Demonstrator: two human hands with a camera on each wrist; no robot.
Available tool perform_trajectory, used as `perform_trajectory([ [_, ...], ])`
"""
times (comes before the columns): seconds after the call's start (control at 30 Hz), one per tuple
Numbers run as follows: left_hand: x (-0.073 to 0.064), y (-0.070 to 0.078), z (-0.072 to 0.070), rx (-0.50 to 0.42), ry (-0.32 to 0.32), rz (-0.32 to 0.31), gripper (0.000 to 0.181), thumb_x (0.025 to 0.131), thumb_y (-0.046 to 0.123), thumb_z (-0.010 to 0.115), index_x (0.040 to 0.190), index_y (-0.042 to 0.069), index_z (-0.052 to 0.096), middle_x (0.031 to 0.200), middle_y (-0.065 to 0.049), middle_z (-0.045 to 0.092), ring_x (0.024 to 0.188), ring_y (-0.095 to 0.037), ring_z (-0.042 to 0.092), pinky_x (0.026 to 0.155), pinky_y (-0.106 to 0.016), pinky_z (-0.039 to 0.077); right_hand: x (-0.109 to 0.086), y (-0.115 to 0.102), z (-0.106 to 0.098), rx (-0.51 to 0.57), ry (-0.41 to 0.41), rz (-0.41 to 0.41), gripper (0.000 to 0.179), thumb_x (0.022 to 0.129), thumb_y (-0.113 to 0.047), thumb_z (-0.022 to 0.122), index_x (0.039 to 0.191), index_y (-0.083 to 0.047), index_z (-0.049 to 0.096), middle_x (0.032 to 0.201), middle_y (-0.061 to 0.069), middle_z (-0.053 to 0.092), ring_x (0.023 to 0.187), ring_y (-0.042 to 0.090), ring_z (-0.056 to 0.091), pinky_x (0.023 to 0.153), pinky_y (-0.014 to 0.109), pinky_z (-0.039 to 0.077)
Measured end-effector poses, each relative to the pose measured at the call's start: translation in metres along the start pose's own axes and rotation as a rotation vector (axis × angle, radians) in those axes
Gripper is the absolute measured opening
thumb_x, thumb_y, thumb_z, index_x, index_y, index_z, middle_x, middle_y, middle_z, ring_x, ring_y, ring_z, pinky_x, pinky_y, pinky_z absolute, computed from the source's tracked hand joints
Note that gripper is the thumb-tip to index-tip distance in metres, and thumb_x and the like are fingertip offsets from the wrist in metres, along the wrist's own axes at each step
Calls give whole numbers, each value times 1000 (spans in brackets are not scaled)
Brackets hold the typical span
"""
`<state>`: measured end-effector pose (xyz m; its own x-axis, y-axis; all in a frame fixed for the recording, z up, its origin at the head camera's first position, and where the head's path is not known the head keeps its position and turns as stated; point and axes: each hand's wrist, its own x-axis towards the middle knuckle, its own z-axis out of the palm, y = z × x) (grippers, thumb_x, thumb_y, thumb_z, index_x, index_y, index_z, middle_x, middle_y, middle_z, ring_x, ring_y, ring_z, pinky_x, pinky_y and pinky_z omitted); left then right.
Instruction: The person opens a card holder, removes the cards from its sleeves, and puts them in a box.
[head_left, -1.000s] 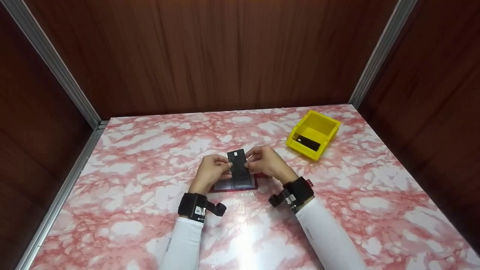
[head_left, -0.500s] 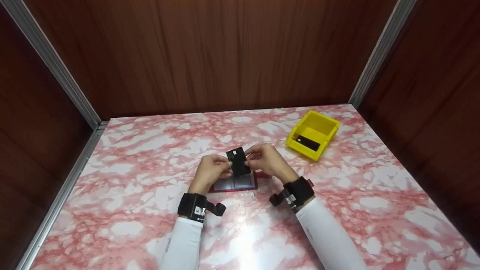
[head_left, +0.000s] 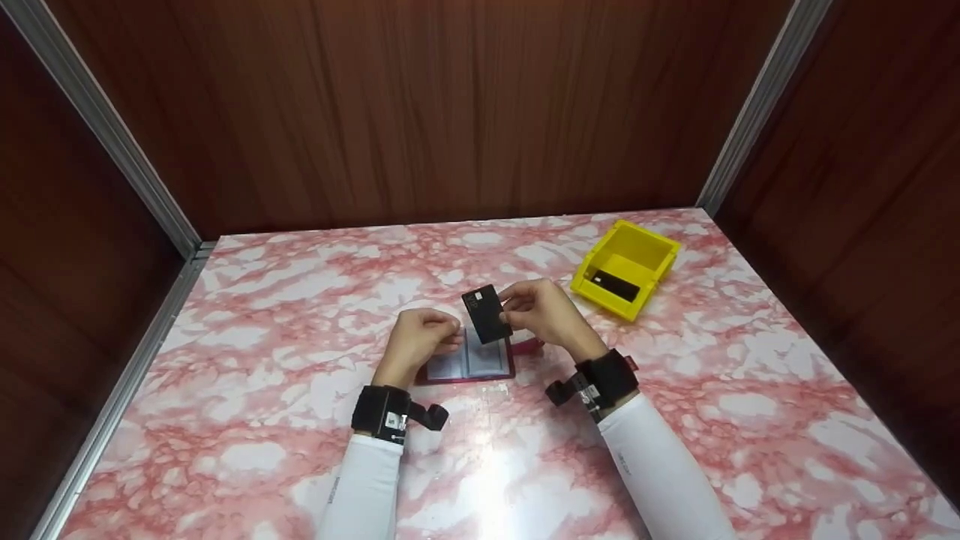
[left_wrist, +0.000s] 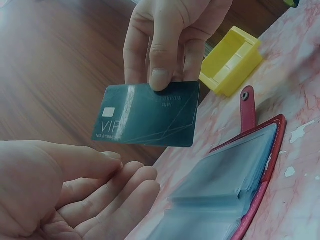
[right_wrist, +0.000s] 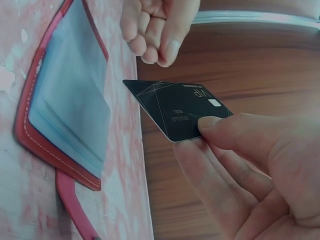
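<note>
A black VIP card (head_left: 486, 313) with a pale chip is pinched at one edge between the thumb and fingers of my right hand (head_left: 551, 315). It is tilted in the air above an opened card holder (head_left: 487, 364) that lies on the table. The left wrist view shows the card's printed face (left_wrist: 145, 120), and the holder's red stitched cover (left_wrist: 281, 131) with clear plastic sleeves inside. To the left of the card, my left hand (head_left: 420, 341) holds nothing; its fingers are loosely bent, apart from the card. In the right wrist view the holder's snap strap (right_wrist: 70, 197) sticks out sideways.
A yellow bin (head_left: 637, 255) stands at the back right of the pink marbled table (head_left: 300, 300), with a black card (head_left: 616, 286) inside. Dark wood-grain panels (head_left: 450, 112) with metal corner posts enclose the back and sides.
Both hands were on the card before; the left hand has let go of it. My right hand has lifted the card up and slightly right, uncovering more of the holder's sleeves.
</note>
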<state>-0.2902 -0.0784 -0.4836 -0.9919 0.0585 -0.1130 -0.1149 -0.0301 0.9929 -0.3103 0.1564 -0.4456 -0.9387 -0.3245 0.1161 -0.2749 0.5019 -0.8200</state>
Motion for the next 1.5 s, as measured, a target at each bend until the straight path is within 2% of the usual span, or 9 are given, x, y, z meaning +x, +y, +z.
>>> perform_trajectory([
  [0.23, 1, -2, -2, 46, 22, -6, 19, 100, -2, 66, 111, -17, 72, 81, -11, 78, 69, -12, 74, 68, -23, 68, -1, 4, -13, -42, 49, 0, 27, 96, -2, 77, 122, 3, 79, 106, 23, 81, 90, 19, 78, 82, 24, 66],
  [0.43, 1, -4, -4, 80, 59, -34, 18, 101, 1, 67, 107, -14, 73, 81, -9, 76, 68, -11, 74, 70, -26, 69, -5, 11, -39, -70, 166, -12, 28, 95, -2, 77, 122, 4, 79, 109, 25, 81, 94, 25, 79, 81, 18, 62],
  [0.53, 1, -3, -4, 90, 57, -51, 17, 101, 2, 68, 107, -13, 74, 80, -8, 75, 68, -12, 74, 71, -27, 69, -9, 16, -55, -85, 238, 4, 30, 95, -3, 77, 124, 3, 78, 109, 25, 82, 91, 18, 77, 78, 11, 57],
  [0.73, -1, -2, -4, 107, 45, -74, 21, 101, 3, 68, 111, -14, 73, 81, -9, 74, 68, -12, 73, 71, -28, 69, -19, 26, -88, -82, 340, 57, 29, 98, -6, 75, 126, 1, 79, 111, 27, 81, 82, -2, 68, 76, 7, 54],
  [1.03, 1, -8, -5, 110, 60, -111, 17, 100, 3, 70, 106, -12, 74, 76, -7, 72, 64, -12, 70, 64, -22, 66, -31, 36, -121, -115, 470, 129, 31, 99, -10, 76, 128, 1, 78, 116, 29, 79, 78, -9, 63, 70, 6, 55],
  [1.13, 1, -9, -6, 139, 61, -117, 17, 101, 5, 70, 105, -11, 74, 77, -7, 73, 65, -12, 71, 63, -22, 65, -35, 38, -129, -139, 508, 174, 31, 100, -10, 75, 130, -1, 78, 119, 27, 79, 83, -5, 64, 70, 5, 54],
  [1.3, 0, -10, -8, 168, 59, -113, 20, 102, 7, 69, 106, -12, 73, 78, -9, 75, 66, -12, 71, 65, -23, 66, -36, 41, -134, -179, 529, 236, 31, 103, -11, 72, 132, -6, 78, 123, 22, 80, 101, 18, 73, 74, 7, 52],
  [1.4, 0, -10, -8, 169, 58, -114, 20, 102, 7, 69, 107, -12, 73, 79, -9, 75, 66, -12, 71, 65, -23, 66, -36, 44, -133, -223, 546, 234, 31, 104, -11, 70, 133, -6, 77, 124, 21, 80, 109, 29, 75, 84, 19, 59],
  [1.5, 0, -10, -7, 169, 58, -116, 20, 102, 7, 69, 108, -12, 73, 80, -10, 75, 66, -13, 71, 65, -23, 65, -36, 50, -130, -328, 586, 203, 28, 102, -10, 71, 129, -5, 80, 119, 21, 81, 109, 35, 77, 91, 39, 63],
])
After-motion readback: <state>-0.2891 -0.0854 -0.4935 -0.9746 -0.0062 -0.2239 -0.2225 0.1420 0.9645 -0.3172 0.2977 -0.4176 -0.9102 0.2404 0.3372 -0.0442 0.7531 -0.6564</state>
